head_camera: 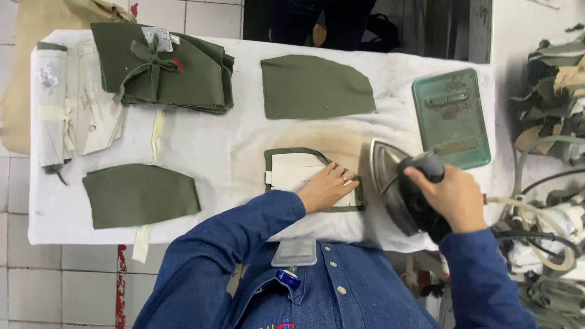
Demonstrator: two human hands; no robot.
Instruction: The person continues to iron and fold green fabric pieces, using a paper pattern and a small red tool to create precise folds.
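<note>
Right now my left hand lies flat, fingers spread a little, on the pale template that sits on top of an olive fabric piece whose edges fold up around it. That piece is at the near edge of the ironing table, about the middle of its length, on a brown scorched patch of the white cover. My right hand is closed round the dark handle of the steam iron, which rests sole down just beside the right edge of the fabric piece, its pointed end towards the far edge of the table. Just beyond the iron, at the far right corner, lies the green metal iron rest.

Another cut olive piece lies flat near the far edge, straight beyond the one I am pressing. At the far left sits a stack of olive pieces tied with a strip of the same cloth, with a roll of pale pieces along the left edge. One more olive piece lies near the near left corner. Hoses and cables trail off the right end of the table, beside a heap of scraps.
</note>
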